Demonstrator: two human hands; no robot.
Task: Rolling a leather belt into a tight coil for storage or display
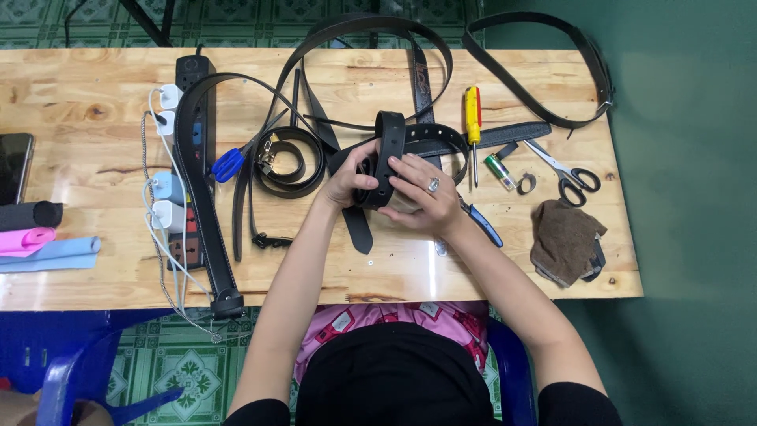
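Observation:
A black leather belt [389,136] is partly rolled into a coil at the middle of the wooden table [95,102]. My left hand [351,180] grips the coil from its left side. On the coil's right, my right hand [426,197], with a ring on one finger, presses flat against the strap. The belt's loose end runs up and away toward the back of the table. Another strap end hangs down below the coil toward me.
Several more black belts [288,162] lie about the tabletop. A power strip [192,118] with white chargers sits left. A yellow-handled screwdriver [472,114], scissors [569,175], a green lighter [499,171], a brown cloth [566,241] and blue-handled pliers [482,224] lie right. A phone [14,164] and rolled fabric [31,237] are far left.

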